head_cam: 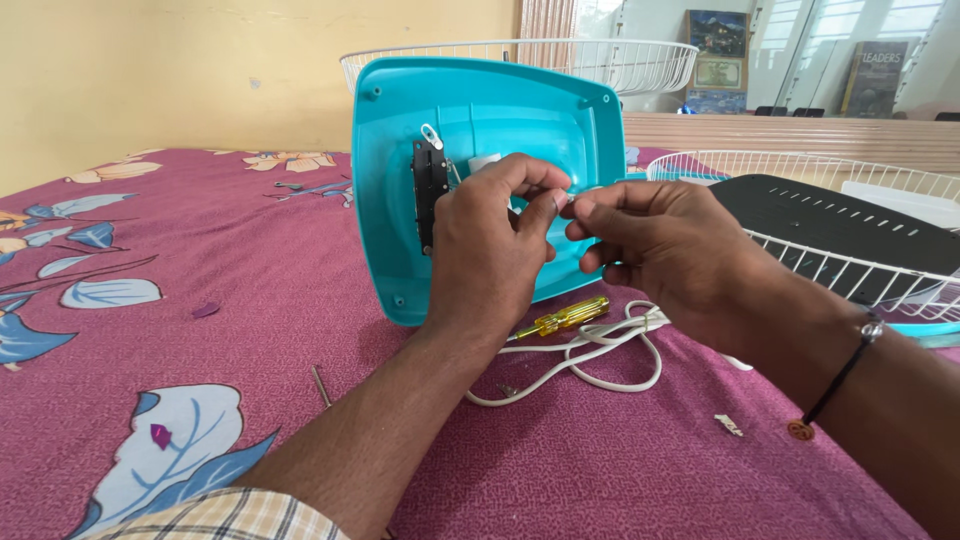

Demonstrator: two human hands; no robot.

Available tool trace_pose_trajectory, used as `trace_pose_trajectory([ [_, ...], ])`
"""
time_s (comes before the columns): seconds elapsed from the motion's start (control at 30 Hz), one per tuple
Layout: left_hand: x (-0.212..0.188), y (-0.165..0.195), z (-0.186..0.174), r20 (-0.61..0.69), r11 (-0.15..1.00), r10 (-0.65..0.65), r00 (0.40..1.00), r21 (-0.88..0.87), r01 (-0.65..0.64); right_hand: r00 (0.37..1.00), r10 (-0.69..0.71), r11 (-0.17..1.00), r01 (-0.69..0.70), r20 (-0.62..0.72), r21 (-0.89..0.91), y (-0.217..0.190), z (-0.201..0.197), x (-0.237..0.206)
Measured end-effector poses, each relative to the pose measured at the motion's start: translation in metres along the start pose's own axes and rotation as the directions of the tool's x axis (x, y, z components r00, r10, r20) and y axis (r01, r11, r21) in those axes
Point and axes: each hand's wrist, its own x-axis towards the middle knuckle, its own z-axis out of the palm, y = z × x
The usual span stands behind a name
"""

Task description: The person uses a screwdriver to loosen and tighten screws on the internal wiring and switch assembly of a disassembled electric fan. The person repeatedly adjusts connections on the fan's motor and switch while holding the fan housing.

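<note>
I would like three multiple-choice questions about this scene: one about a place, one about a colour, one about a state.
1. Where does the yellow screwdriver lie?
A. on the cloth below the hands
B. inside the wire basket
C. on the black panel

2. What colour is the plastic base?
A. red
B. turquoise
C. black

3. How are the left hand and right hand?
A. flat on the cloth
B. far apart
C. fingertips together, pinching a small part

Answers: 1 A, it rests beside the white cord; 2 B, its shell is blue-green; 3 C, thumbs and forefingers meet before the base.
</note>
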Motion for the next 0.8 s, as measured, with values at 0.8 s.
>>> trace_pose_trajectory([
  [0.8, -0.009, 0.005, -0.002, 0.217, 0.988, 0.121, 0.969, 0.066, -0.138, 0.922, 0.038, 0.914, -0.188, -0.386, -0.36, 0.008, -0.073, -0.074],
])
